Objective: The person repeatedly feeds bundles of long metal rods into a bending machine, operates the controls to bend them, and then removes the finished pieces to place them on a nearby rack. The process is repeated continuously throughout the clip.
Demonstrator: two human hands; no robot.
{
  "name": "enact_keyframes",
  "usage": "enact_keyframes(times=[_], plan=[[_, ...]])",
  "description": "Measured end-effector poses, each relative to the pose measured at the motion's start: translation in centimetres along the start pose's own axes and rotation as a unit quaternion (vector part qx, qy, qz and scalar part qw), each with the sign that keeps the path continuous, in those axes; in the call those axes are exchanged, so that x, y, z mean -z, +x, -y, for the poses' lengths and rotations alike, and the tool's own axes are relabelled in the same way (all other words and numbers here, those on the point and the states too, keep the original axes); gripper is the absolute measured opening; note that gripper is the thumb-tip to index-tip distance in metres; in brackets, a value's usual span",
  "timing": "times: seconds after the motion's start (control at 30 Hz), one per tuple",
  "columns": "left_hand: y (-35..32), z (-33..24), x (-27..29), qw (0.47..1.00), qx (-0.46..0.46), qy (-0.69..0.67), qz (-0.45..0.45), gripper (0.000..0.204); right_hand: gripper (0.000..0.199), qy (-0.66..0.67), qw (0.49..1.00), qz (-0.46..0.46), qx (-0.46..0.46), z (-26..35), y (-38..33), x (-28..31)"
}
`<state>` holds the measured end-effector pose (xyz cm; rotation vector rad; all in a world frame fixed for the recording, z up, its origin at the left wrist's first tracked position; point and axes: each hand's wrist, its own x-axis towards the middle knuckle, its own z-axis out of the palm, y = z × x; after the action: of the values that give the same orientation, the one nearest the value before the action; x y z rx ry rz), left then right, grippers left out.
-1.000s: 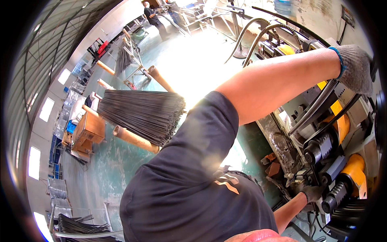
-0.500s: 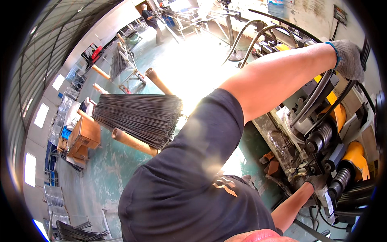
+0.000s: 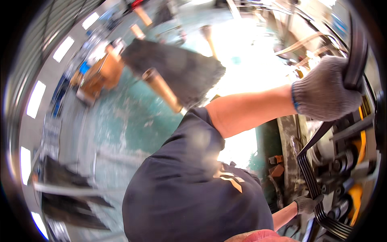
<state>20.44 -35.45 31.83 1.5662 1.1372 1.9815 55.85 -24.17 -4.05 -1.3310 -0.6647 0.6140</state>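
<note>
My left hand (image 3: 328, 88), in a grey knitted glove with a blue cuff, is closed round a bundle of bent black metal bars (image 3: 307, 171). The bars lie side by side; one end rises past the glove at the upper right, and the bundle drops in angled bends toward the lower right. Farther down, my right hand (image 3: 307, 204), also gloved, has its fingers round the same bundle near its lower bend. Behind the bars stands a machine with black ribbed cylinders (image 3: 344, 161) and yellow parts (image 3: 355, 197).
Reddish-brown blocks (image 3: 276, 170) lie beside the machine's worn base (image 3: 289, 141). Across the green floor (image 3: 133, 117), a large stack of dark rods (image 3: 173, 68) rests between brown posts (image 3: 161, 88). Cardboard boxes (image 3: 100, 76) stand beyond, with more dark stock (image 3: 64, 193) at lower left.
The bent bars have come away from the machine toward me, with both hands on them. My left hand is lower and nearer. The view has turned, blurring the background.
</note>
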Motion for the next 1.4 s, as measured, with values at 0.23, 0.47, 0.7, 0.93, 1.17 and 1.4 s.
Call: enact_keyframes(times=[0.23,0.47,0.7,0.93,1.17,1.4], plan=[[-18.0,-6.8,7.4,0.947,-0.044,0.088,-0.305,0.008,0.029,0.134,0.948,0.289,-0.019,1.9,-3.9,-15.2],[-35.6,-13.0,4.2,0.827,-0.123,0.107,-0.538,0.015,0.039,0.161,0.792,0.589,-0.028,4.9,-17.5,-18.5],[-48.1,-21.1,2.5,0.690,-0.176,0.201,-0.673,0.014,0.040,0.167,0.663,0.729,-0.020,15.9,-31.2,-13.6],[-59.1,-32.2,4.4,0.606,-0.286,0.133,-0.731,0.009,0.043,0.183,0.558,0.787,0.189,31.7,-48.2,-6.9],[-73.6,-44.5,8.6,0.550,-0.381,0.083,-0.738,0.011,0.028,0.415,0.426,0.517,0.615,52.1,-67.8,4.6],[-101.4,-58.0,9.8,0.546,-0.246,0.245,-0.762,0.018,0.016,0.626,0.208,0.627,0.413,57.8,-76.7,28.9]])
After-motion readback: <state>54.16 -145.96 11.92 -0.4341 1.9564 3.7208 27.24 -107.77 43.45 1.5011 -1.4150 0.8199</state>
